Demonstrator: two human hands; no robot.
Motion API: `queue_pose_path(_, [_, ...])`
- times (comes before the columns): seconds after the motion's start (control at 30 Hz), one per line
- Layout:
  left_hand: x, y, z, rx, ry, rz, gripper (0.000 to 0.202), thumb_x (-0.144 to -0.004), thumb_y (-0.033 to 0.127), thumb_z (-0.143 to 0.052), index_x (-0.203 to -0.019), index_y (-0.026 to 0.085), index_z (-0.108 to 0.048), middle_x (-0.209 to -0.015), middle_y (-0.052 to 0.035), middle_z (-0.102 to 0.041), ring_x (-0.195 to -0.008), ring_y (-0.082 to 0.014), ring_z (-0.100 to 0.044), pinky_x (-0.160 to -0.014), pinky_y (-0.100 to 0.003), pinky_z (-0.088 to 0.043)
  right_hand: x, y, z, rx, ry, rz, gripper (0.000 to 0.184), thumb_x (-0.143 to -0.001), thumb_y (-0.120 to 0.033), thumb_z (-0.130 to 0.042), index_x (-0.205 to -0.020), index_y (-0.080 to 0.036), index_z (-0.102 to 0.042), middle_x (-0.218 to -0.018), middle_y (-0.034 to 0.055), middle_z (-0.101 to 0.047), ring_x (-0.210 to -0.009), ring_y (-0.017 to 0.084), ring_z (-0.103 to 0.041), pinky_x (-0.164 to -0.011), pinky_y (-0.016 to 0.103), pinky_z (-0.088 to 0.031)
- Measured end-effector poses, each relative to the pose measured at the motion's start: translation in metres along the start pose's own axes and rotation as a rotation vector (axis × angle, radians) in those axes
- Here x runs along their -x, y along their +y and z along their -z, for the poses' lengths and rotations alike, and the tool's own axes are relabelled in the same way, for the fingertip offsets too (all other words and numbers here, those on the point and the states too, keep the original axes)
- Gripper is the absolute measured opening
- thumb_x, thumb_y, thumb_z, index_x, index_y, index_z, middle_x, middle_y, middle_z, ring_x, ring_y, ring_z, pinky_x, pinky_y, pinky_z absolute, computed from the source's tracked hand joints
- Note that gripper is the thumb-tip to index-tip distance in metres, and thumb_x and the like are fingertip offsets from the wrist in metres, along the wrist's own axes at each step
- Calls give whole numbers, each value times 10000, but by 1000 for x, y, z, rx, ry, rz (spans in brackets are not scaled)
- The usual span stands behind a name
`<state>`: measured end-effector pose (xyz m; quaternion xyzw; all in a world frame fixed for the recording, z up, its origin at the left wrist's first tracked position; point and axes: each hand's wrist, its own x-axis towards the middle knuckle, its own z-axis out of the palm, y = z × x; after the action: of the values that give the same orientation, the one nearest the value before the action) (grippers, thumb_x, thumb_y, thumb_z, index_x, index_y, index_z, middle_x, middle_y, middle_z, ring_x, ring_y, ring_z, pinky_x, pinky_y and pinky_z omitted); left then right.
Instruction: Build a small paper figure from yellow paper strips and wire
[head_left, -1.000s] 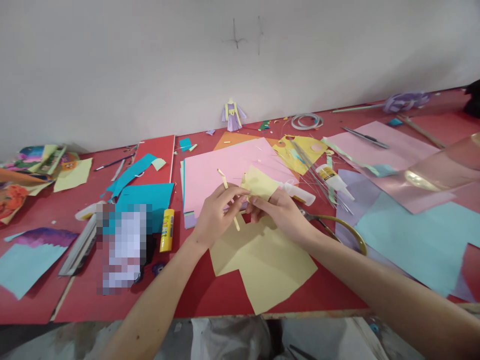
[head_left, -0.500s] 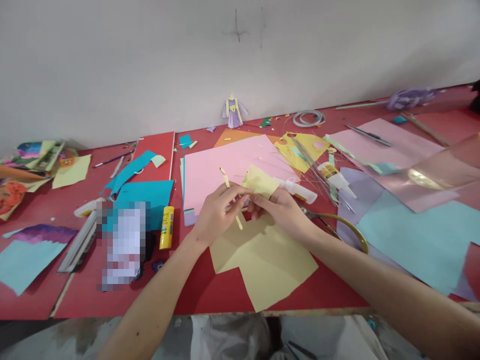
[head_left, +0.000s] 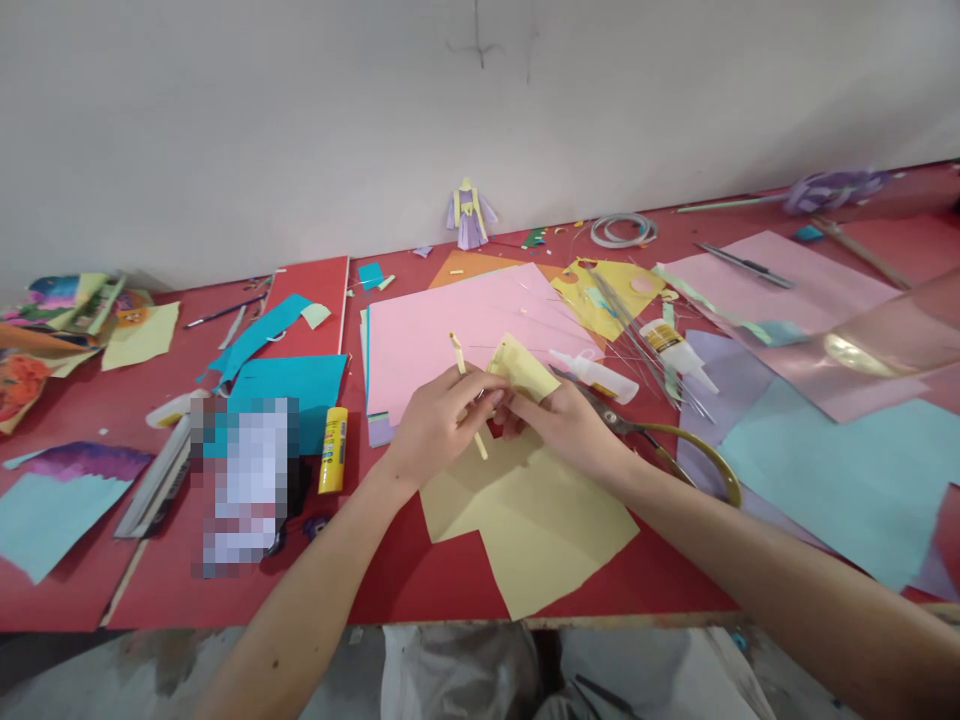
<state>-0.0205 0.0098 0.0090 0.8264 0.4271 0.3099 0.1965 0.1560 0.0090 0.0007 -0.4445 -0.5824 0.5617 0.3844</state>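
Note:
My left hand point(head_left: 435, 425) pinches a thin pale yellow paper strip point(head_left: 459, 357) that sticks up above the fingers and out below them. My right hand point(head_left: 564, 425) is closed on a small pale yellow paper piece point(head_left: 520, 367), touching fingertips with the left hand. Both hands hover over a large pale yellow sheet point(head_left: 532, 525) near the front edge of the red table point(head_left: 409, 570). A pink sheet point(head_left: 450, 330) lies just behind the hands.
Scissors point(head_left: 667, 445) and two glue bottles point(head_left: 596, 374) lie right of my hands. A yellow glue stick point(head_left: 334, 450) and teal paper point(head_left: 289, 385) lie to the left. A purple paper doll point(head_left: 469, 218) stands by the wall. Light blue and pink sheets cover the right side.
The hands stay together on the strip and the paper piece, with only small finger shifts. The view has tilted slightly.

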Motion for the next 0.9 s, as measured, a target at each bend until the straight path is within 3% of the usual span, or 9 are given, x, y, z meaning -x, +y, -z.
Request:
queue_pose_path(0.37, [1,1,0,-7,6,-36,164,-968,221,-505,-1073,222,-631,-940,-25,-661,-835,-132,-621,-729,-245,-490,0,2,-2,-28,10,-2,119,-856,-272,-543,-761,-205,-566,-620,-7,-627,-564,126,-603,-563,268,-499])
queue_pose_path(0.9, [1,-1,0,-16,1,-52,165,-963,209,-516,-1082,226,-629,-930,-20,-660,-849,-132,-621,-741,-247,-485,1,1,-1,-4,4,21,108,-863,-239,-527,-764,-202,-548,-630,-19,-616,-575,121,-603,-575,261,-490])
